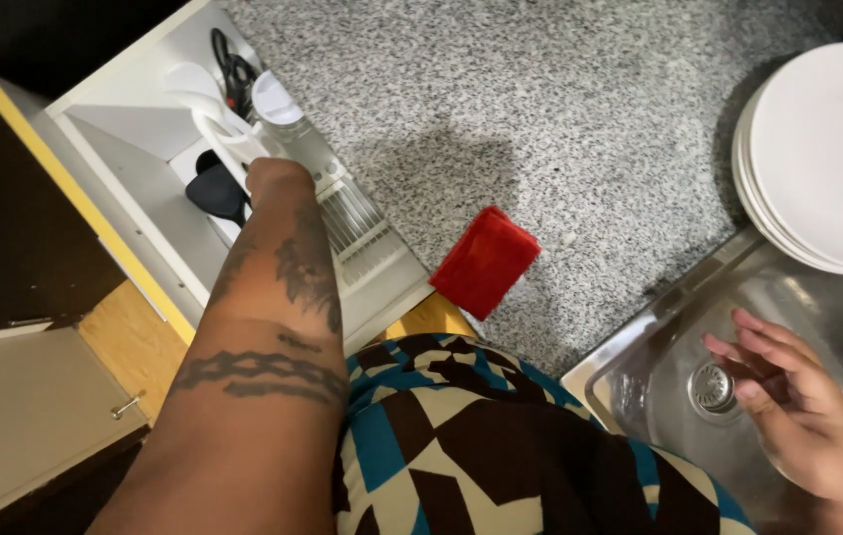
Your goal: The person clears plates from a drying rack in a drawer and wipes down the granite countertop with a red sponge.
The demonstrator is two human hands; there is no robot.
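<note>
Reaching down into the open white kitchen drawer (134, 129), my left hand (273, 178) is bent away from me at the wrist, so I see only its back and cannot tell whether the fingers are spread or closed on anything. It sits right at the white plastic utensils (218, 124) lying in the white cutlery tray (382, 263), with a black plastic spatula (215, 193) just beside my wrist on the side nearer the drawer front, and a pair of black-handled scissors (233, 74) farther back in the drawer, next to a round white cup-like piece (276, 99). A ribbed white section of the tray shows just past my forearm, toward the counter. My right hand (803, 416) is well apart from all of that, hovering over the stainless steel sink (639, 367) with the fingers loosely spread and slightly curled, holding nothing, just beside the round metal drain strainer (714, 388). Between my two hands, on the speckled grey stone countertop (560, 119), lies a folded red cloth (486, 261), close to the counter's front edge and near the drawer's corner. A stack of round white plates (823, 149) rests on the counter beyond the sink, above my right hand. My patterned blue, brown and cream garment (471, 446) fills the bottom of the view, and the wooden floor (129, 347) shows below the drawer.
</note>
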